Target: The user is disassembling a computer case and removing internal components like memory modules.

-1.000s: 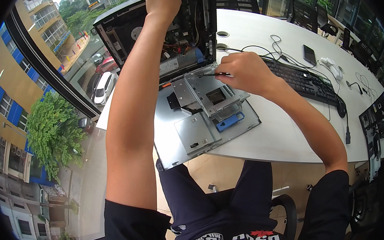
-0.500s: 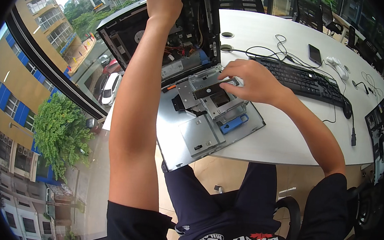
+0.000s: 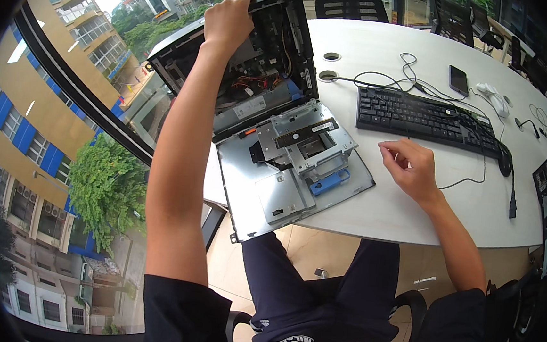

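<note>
My left hand point(image 3: 229, 21) is closed round the top edge of an opened black desktop computer case point(image 3: 267, 48), which stands tilted at the far left of the table. Cables and boards show inside it. Its silver metal side panel point(image 3: 236, 190) lies folded down toward me. On the panel sits a metal drive bracket point(image 3: 335, 162) with a blue latch point(image 3: 329, 183). A memory module point(image 3: 306, 134), a long dark strip with a white label, lies across the bracket. Right of the bracket, my right hand point(image 3: 412, 169) hovers over the table, fingers curled in, with nothing visible in them.
A black keyboard point(image 3: 425, 119) with a tangled cable lies right of the case. Beyond it are a phone point(image 3: 458, 80) and a white plug with cable point(image 3: 494, 98). A black mouse point(image 3: 505, 165) is at the keyboard's right end. A window stands at the left.
My right hand has drawn away from the bracket to the right and nearer me, leaving the memory module lying there. My left hand keeps its hold on the case. The view has shifted slightly.
</note>
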The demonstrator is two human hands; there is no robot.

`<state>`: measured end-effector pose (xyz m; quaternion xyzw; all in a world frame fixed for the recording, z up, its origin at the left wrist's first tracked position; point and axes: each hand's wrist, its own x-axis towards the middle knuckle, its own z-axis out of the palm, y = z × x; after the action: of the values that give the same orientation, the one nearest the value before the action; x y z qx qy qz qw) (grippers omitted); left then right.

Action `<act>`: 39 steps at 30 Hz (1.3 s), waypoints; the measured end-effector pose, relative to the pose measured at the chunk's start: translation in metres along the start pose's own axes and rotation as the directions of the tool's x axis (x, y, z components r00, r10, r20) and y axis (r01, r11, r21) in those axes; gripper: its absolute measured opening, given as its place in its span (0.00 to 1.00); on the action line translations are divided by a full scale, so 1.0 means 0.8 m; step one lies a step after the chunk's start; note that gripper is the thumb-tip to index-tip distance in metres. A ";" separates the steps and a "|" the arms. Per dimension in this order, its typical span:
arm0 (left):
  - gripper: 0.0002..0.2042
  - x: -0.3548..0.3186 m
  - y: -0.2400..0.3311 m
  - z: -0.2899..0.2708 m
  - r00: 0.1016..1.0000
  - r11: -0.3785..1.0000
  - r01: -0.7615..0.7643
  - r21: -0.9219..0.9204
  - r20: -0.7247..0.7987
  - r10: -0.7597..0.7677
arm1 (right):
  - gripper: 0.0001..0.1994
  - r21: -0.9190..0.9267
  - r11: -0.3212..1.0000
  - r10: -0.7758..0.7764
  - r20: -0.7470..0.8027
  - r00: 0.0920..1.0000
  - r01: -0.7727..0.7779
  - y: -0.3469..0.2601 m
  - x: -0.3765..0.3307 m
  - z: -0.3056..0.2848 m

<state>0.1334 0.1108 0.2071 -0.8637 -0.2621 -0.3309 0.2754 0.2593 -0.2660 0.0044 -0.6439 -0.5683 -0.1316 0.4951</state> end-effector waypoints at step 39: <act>0.28 -0.302 -0.040 0.043 0.644 0.489 0.647 -0.585 0.075 -0.761 | 0.25 0.196 0.940 0.251 0.162 0.954 -0.281 0.023 -0.009 0.007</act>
<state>-0.0277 0.0910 0.0220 -0.6819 -0.4550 -0.5581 -0.1288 0.2710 -0.2632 -0.0126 -0.6645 -0.5189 0.0428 0.5361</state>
